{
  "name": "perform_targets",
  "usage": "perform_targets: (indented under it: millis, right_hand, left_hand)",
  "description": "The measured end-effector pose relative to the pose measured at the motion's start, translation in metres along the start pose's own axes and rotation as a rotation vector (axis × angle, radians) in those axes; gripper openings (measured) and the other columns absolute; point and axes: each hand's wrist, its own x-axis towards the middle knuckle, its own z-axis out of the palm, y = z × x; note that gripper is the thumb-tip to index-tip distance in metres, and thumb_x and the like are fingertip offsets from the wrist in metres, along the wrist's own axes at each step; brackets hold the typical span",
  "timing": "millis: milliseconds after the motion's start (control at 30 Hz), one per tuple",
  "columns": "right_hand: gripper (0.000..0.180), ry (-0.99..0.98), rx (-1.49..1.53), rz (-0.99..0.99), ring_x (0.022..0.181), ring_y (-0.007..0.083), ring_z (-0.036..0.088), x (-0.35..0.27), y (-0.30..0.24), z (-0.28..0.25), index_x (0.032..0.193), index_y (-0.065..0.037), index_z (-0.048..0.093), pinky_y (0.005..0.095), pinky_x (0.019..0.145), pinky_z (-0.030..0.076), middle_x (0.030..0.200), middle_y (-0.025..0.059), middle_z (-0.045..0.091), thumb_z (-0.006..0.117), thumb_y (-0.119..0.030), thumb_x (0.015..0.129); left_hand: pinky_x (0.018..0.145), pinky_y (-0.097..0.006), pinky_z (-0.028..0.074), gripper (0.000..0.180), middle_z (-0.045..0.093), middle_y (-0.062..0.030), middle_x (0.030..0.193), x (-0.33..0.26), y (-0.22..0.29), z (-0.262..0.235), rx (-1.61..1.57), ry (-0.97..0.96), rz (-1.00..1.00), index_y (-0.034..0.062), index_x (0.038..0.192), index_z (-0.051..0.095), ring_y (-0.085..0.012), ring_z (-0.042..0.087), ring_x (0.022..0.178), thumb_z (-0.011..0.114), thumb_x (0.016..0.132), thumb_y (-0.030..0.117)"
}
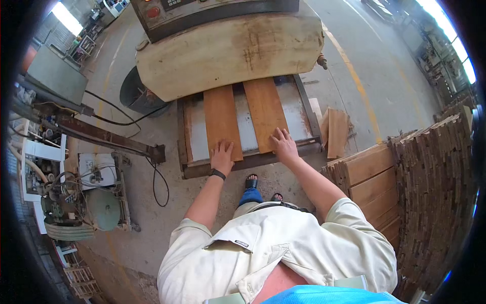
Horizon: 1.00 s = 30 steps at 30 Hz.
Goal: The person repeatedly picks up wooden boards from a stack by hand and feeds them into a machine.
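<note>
Two long brown boards are lying side by side on the machine bed (300,112), a strip of pale metal showing between them, and both run in under the big cream cover (230,57), so their far ends are totally hidden. Left hand (223,156) is palm down on the near end of the left board (221,119), fingers a bit apart. Right hand (285,146) sits at the right edge of the right board (264,111), near its end, fingers slightly spread too; can't tell if either thumb hooks under the wood. The control box (212,15) gets chopped off by the top edge, and the cover blocks part of the dark bin (132,91). Over on the right there's a tall stack of boards (430,192), partly behind the sleeve (362,223) and fading into the black rim. The blue thing (329,296) at the bottom is cut off, no clue what it is.
</note>
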Motion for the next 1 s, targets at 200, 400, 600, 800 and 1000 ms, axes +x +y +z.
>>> perform_targets:
  millis: [200, 400, 600, 800, 1000]
  right_hand:
    - [0.062, 0.118, -0.033, 0.004, 0.133, 0.0363, 0.031, 0.076, 0.005, -0.011, 0.127, -0.017, 0.053, 0.0431, 0.105, 0.034, 0.142, 0.0151, 0.034, 0.074, -0.015, 0.069]
    - [0.044, -0.075, 0.011, 0.011, 0.123, 0.0383, 0.04, 0.088, -0.012, -0.044, 0.118, -0.011, 0.057, 0.0463, 0.097, 0.04, 0.131, 0.0191, 0.043, 0.063, -0.01, 0.074]
    - [0.06, 0.09, -0.1, -0.013, 0.134, 0.0372, 0.029, 0.083, -0.013, -0.012, 0.124, -0.014, 0.053, 0.0448, 0.104, 0.035, 0.144, 0.0159, 0.032, 0.075, -0.018, 0.068]
    - [0.045, -0.006, -0.027, -0.014, 0.134, 0.0395, 0.029, 0.091, -0.018, -0.021, 0.12, -0.011, 0.054, 0.0474, 0.103, 0.034, 0.146, 0.0185, 0.03, 0.064, -0.011, 0.077]
    - [0.04, 0.029, -0.007, -0.016, 0.131, 0.041, 0.033, 0.081, -0.022, -0.025, 0.117, -0.009, 0.054, 0.0482, 0.101, 0.037, 0.143, 0.0195, 0.035, 0.062, -0.014, 0.078]
  left_hand:
    - [0.108, -0.051, 0.031, 0.074, 0.03, -0.0109, 0.145, 0.071, -0.031, -0.016, -0.066, 0.062, 0.022, 0.0186, 0.139, 0.04, -0.0362, 0.027, 0.134, 0.073, 0.073, 0.018]
    - [0.106, -0.05, 0.032, 0.07, 0.032, -0.012, 0.143, 0.108, -0.041, -0.045, -0.013, 0.08, 0.048, 0.0169, 0.136, 0.043, -0.0357, 0.031, 0.132, 0.072, 0.073, 0.017]
    - [0.106, -0.051, 0.033, 0.067, 0.032, -0.0122, 0.144, 0.119, -0.054, -0.035, -0.044, 0.17, 0.115, 0.0163, 0.135, 0.045, -0.0361, 0.029, 0.133, 0.071, 0.074, 0.018]
    - [0.107, -0.048, 0.032, 0.076, 0.032, -0.0151, 0.143, 0.131, -0.046, -0.046, -0.025, 0.063, 0.125, 0.0141, 0.138, 0.041, -0.038, 0.029, 0.133, 0.076, 0.071, 0.025]
    - [0.105, -0.052, 0.034, 0.069, 0.03, -0.0109, 0.146, 0.125, -0.04, -0.029, -0.04, 0.177, 0.121, 0.0166, 0.137, 0.043, -0.0376, 0.029, 0.133, 0.071, 0.074, 0.022]
